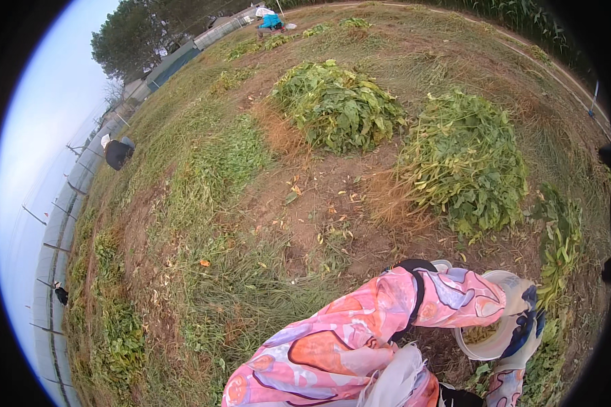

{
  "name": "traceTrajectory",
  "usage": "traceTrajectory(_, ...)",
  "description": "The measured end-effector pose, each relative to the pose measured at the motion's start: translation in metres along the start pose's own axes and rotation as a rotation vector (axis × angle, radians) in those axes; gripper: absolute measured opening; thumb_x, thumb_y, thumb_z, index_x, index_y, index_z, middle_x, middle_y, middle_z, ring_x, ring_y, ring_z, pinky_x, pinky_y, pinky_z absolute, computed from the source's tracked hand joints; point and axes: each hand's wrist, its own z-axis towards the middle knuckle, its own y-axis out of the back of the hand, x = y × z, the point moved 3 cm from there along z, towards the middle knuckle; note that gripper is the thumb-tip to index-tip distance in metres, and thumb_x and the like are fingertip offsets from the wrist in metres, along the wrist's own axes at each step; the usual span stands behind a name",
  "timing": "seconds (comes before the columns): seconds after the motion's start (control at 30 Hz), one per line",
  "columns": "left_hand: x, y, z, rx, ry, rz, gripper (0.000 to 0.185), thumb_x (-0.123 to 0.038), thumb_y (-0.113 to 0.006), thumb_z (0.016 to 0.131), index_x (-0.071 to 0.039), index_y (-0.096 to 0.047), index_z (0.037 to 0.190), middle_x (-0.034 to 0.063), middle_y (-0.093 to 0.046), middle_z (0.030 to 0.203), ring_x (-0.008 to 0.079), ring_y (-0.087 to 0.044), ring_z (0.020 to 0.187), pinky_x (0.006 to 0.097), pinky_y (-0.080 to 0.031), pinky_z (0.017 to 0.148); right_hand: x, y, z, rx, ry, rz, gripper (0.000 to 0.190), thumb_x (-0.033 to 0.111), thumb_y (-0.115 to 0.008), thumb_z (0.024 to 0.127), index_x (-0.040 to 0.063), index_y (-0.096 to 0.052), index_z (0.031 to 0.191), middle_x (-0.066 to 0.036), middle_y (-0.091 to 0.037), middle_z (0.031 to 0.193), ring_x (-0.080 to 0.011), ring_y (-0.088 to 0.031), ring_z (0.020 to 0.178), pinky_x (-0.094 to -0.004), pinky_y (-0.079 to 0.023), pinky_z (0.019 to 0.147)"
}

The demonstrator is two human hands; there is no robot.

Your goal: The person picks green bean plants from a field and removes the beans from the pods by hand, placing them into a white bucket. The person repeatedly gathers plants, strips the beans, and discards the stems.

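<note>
A white plastic bucket [471,351] stands at the lower right, with yellowish-green bean pods [479,333] inside it. My left hand [520,296], in a white glove with dark blue fingers, reaches across the bucket's top from a pink patterned sleeve [458,297]. At the bucket's right rim is my right hand [523,343], in a similar glove. The two hands are close together, and their fingertips are too small and overlapped to tell what they grip. Beside them lie bean plants with pods [559,244], their lower end near my left fingers.
Two large heaps of pulled bean plants [336,107] [468,163] lie ahead on soil strewn with leaves. Flattened grass [234,285] covers the left side. A person in blue [271,21] and another in dark clothes [118,152] crouch farther off. Film-covered greenhouses [51,285] line the left.
</note>
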Motion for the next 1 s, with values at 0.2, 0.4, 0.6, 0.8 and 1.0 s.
traceTrajectory(0.2,0.029,-0.021,0.014,-0.036,0.029,-0.122,0.033,-0.024,-0.064,0.076,-0.005,-0.057,0.101,0.0144,-0.062,0.093,0.0284,-0.059,0.084,0.0360,-0.045,0.076,-0.011,-0.002,0.002,0.134,0.039,0.122,0.041,0.010,-0.047,0.090,0.003,-0.041,0.130,-0.005,-0.059,0.103,-0.0126,-0.058,0.087,-0.0236,-0.047,0.074)
traceTrajectory(0.4,-0.002,0.003,-0.004,0.116,-0.027,0.230,0.030,-0.028,-0.058,0.075,-0.011,-0.064,0.099,0.0152,-0.065,0.090,0.0381,-0.059,0.086,0.0463,-0.045,0.076,-0.010,0.009,0.007,0.074,-0.014,-0.136,0.042,0.005,-0.046,0.089,0.002,-0.040,0.131,-0.006,-0.057,0.109,-0.0131,-0.058,0.088,-0.0241,-0.047,0.074)
traceTrajectory(0.6,0.021,-0.018,0.014,0.160,-0.012,-0.050,0.018,-0.014,-0.052,0.081,-0.003,-0.060,0.093,0.0121,-0.063,0.076,0.0262,-0.059,0.064,0.0348,-0.046,0.058,0.004,-0.002,0.003,0.075,-0.020,0.056,0.038,0.010,-0.049,0.089,0.001,-0.043,0.126,-0.004,-0.059,0.090,-0.0088,-0.053,0.068,-0.0204,-0.042,0.056)
traceTrajectory(0.8,0.016,-0.019,0.015,0.452,0.227,-0.647,0.028,-0.006,-0.042,0.088,0.003,-0.054,0.112,0.0095,-0.063,0.079,0.0148,-0.055,0.054,0.0240,-0.046,0.047,-0.001,0.015,0.006,0.162,-0.094,0.312,0.034,0.016,-0.052,0.089,0.002,-0.047,0.121,-0.005,-0.058,0.083,-0.0124,-0.052,0.061,-0.0244,-0.042,0.051)
traceTrajectory(1.0,-0.002,-0.025,0.007,0.420,0.226,-0.660,0.036,-0.014,-0.055,0.086,0.000,-0.052,0.119,0.0061,-0.060,0.078,0.0135,-0.053,0.055,0.0251,-0.046,0.050,-0.007,0.034,0.005,0.161,-0.037,0.333,0.039,0.018,-0.055,0.088,0.001,-0.047,0.122,-0.004,-0.059,0.092,-0.0130,-0.057,0.073,-0.0249,-0.047,0.058)
